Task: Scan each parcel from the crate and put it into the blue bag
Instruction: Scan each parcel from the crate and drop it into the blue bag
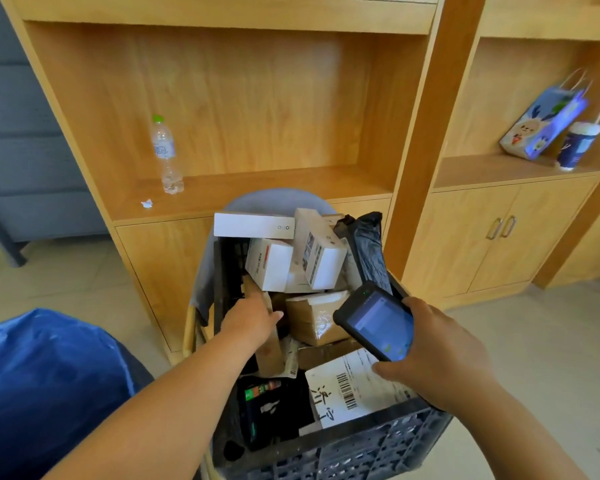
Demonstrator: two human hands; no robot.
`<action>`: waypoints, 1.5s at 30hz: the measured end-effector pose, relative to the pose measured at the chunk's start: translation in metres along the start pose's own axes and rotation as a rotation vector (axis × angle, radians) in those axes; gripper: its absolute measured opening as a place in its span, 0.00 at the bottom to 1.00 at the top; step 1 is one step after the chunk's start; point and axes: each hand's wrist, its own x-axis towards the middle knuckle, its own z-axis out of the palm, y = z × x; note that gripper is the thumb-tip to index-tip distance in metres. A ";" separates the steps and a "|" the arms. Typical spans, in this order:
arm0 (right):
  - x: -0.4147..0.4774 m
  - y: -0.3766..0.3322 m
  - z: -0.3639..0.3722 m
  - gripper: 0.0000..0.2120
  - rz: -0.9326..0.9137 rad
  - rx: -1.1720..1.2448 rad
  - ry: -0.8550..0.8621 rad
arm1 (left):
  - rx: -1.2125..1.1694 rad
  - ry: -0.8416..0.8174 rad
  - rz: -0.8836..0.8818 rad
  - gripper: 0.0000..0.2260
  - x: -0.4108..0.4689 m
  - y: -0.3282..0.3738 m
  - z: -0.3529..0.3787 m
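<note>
The crate (361, 445) stood on a grey chair (267, 199) right in front of the person, packed with parcels. The blue bag (49, 375) gaped open just beside it, to the person's left.

The left hand (253, 318) reached down among the parcels on the crate's left side, next to a slim brown carton (271, 348) and a brown taped box (316, 317). Its fingers pointed forward into the gap and their tips were hidden, so I could not tell whether they had taken hold of anything. The right hand (440, 351) gripped the scanner (378, 322), fingers curled round its body and its lit screen facing up, hovering over the crate's right side above a white mailer (350, 393) whose barcode label faced up.

The step in hand looked like picking the next parcel to scan. It would likely go best to take one parcel only, gripping it by its sides so the fingers stay off the label. Then lift it free of its neighbours, turn the barcode flat towards the scanner's front end, and hold both steady until the read registers. The white boxes (269, 263) leaned loosely at the back, so a slow, straight pull would help avoid toppling them. The bag being so close, the left hand could probably drop the parcel in with a short swing.
</note>
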 end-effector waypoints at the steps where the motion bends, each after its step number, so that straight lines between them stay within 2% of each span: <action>1: 0.000 0.001 0.000 0.40 -0.001 0.007 -0.007 | 0.003 0.021 -0.012 0.31 0.000 0.001 0.002; 11: -0.015 0.006 -0.007 0.40 -0.028 0.015 0.008 | -0.252 0.156 0.005 0.18 -0.029 -0.008 -0.016; 18: -0.040 0.000 -0.013 0.40 -0.051 0.065 0.029 | -0.454 0.295 0.063 0.12 -0.093 -0.008 -0.060; 23: -0.059 -0.001 -0.013 0.39 -0.062 0.103 0.055 | -0.546 0.394 0.195 0.07 -0.141 -0.020 -0.087; 25: -0.065 0.000 -0.013 0.37 -0.056 0.129 0.074 | -0.562 0.415 0.266 0.09 -0.152 -0.026 -0.092; 30: -0.076 0.010 -0.012 0.36 -0.028 0.173 0.148 | -0.439 0.467 0.463 0.29 -0.165 -0.027 -0.091; 33: -0.081 0.020 -0.011 0.37 -0.010 0.218 0.185 | -0.236 0.410 0.578 0.33 -0.169 -0.020 -0.075; 36: -0.084 0.031 -0.009 0.37 0.014 0.217 0.206 | 0.011 0.273 0.690 0.27 -0.167 -0.018 -0.047; 38: -0.086 0.036 -0.008 0.36 0.037 0.205 0.202 | 0.086 0.211 0.782 0.23 -0.163 -0.019 -0.027; 41: -0.087 0.041 -0.004 0.34 0.045 0.191 0.194 | 0.076 0.077 0.778 0.22 -0.161 -0.012 -0.014; 43: -0.087 0.042 -0.003 0.33 0.055 0.193 0.175 | -0.029 -0.007 0.683 0.19 -0.156 -0.004 -0.013; 45: -0.085 0.042 -0.002 0.34 0.062 0.192 0.158 | -0.141 -0.005 0.575 0.16 -0.147 0.000 -0.015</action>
